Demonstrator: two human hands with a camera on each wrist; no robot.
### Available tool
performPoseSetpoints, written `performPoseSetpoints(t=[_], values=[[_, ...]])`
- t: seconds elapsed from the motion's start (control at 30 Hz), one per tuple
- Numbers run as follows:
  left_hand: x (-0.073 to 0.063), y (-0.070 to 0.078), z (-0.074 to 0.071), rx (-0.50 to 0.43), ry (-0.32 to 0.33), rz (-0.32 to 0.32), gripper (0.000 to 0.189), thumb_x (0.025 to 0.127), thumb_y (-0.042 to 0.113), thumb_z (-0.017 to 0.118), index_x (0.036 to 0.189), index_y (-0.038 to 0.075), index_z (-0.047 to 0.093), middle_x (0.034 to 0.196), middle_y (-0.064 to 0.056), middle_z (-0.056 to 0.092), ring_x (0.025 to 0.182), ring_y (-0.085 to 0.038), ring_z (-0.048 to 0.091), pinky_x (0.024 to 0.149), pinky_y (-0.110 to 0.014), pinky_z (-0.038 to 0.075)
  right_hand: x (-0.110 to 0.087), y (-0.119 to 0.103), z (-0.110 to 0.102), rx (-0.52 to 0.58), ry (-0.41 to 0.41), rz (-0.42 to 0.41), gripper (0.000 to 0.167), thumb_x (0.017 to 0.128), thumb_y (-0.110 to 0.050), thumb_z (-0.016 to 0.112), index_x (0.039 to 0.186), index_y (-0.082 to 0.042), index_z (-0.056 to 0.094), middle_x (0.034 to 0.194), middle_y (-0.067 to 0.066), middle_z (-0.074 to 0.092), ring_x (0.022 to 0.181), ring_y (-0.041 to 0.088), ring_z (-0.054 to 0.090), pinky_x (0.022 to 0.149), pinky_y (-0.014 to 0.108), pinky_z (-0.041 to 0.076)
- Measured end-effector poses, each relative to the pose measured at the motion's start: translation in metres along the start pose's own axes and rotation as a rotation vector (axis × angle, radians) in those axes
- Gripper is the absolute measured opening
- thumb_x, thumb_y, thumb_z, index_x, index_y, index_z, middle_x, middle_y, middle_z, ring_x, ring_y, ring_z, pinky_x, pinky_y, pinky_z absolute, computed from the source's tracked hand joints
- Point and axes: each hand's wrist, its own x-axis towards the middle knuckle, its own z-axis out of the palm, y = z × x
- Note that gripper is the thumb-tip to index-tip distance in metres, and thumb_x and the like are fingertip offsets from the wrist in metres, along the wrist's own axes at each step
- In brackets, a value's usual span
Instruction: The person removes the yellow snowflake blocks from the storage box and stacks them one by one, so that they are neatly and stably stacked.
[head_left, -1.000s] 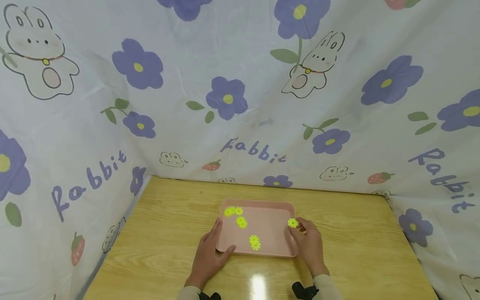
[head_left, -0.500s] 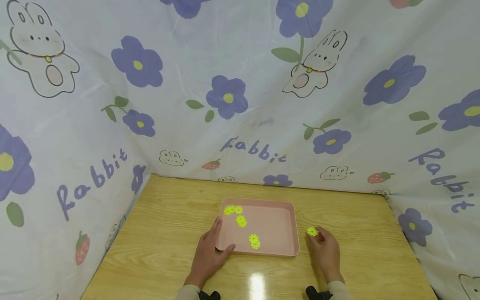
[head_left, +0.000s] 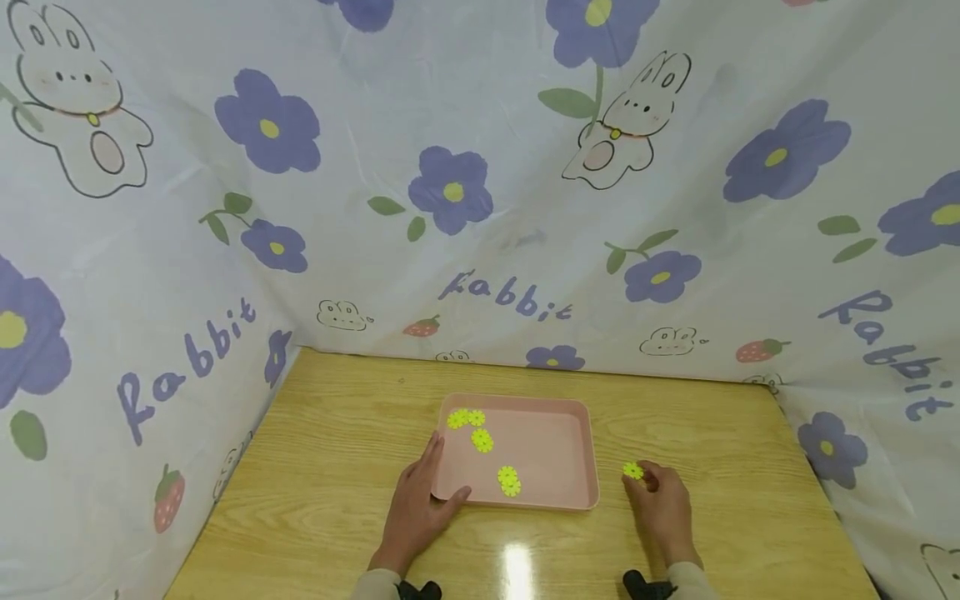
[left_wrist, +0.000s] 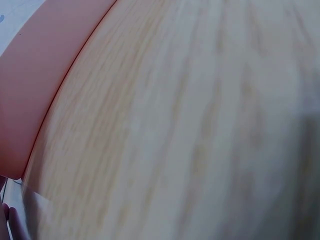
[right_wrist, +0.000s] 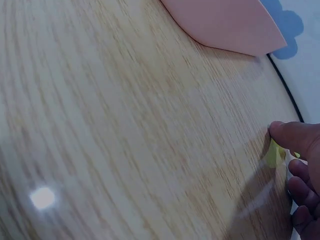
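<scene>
To the right of the pink tray [head_left: 551, 467], my right hand [head_left: 662, 508] pinches a yellow flower-shaped disc [head_left: 633, 472] between thumb and fingertips, low over the wooden table. In the right wrist view the thumb [right_wrist: 292, 134] shows at the right edge, and fingers mostly hide the disc. My left hand [head_left: 417, 506] rests against the tray's left side, its fingers stretched along the wall and its thumb by the front rim. Inside the tray lie several similar yellow discs: a group [head_left: 467, 418] at the back left, some [head_left: 482, 440] below it, and overlapping ones [head_left: 509, 481] nearer the front.
The wooden table [head_left: 712, 433] extends around the tray on all sides. White cloth [head_left: 517, 250] printed with purple flowers and rabbits hangs behind the table and along both sides. A bright light reflection falls on the table between the forearms.
My right hand has carried the pinched yellow disc from over the tray's right rim out to the right, onto or just above the table. The left hand and tray have stayed put.
</scene>
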Motion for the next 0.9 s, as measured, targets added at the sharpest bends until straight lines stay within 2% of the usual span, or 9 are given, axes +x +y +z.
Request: performPoseSetpoints(t=[0.4, 0.7, 0.9], values=[[0.0009, 0.0028, -0.0015, -0.005, -0.015, -0.012, 0.093, 0.094, 0.056, 0.069, 0.165, 0.014, 0.028, 0.171, 0.003, 0.024, 0.144, -0.027, 0.046, 0.115, -0.055, 0.037, 0.0047, 0.0039, -0.0025, 0.029, -0.041, 0.061, 0.043, 0.094, -0.014, 0.077, 0.13, 0.007, 0.067, 0.105, 0.016, 0.06, 0.096, 0.028, 0.055, 0.077, 0.035, 0.046], [0.0011, 0.0035, -0.0014, 0.002, -0.011, -0.005, 0.093, 0.095, 0.055, 0.07, 0.166, 0.015, 0.026, 0.171, 0.001, 0.024, 0.145, -0.026, 0.045, 0.114, -0.055, 0.037, 0.0031, 0.0018, -0.0039, 0.045, -0.027, 0.042, 0.043, 0.093, -0.012, 0.078, 0.129, 0.009, 0.067, 0.104, 0.016, 0.06, 0.093, 0.026, 0.055, 0.072, 0.03, 0.046], [0.0012, 0.0032, -0.0005, 0.009, -0.015, -0.01, 0.093, 0.095, 0.056, 0.069, 0.166, 0.016, 0.026, 0.171, 0.002, 0.024, 0.146, -0.025, 0.043, 0.115, -0.055, 0.037, 0.0035, 0.0032, -0.0036, 0.043, -0.032, 0.034, 0.043, 0.092, -0.012, 0.078, 0.128, 0.009, 0.067, 0.103, 0.014, 0.06, 0.092, 0.025, 0.054, 0.073, 0.031, 0.046]])
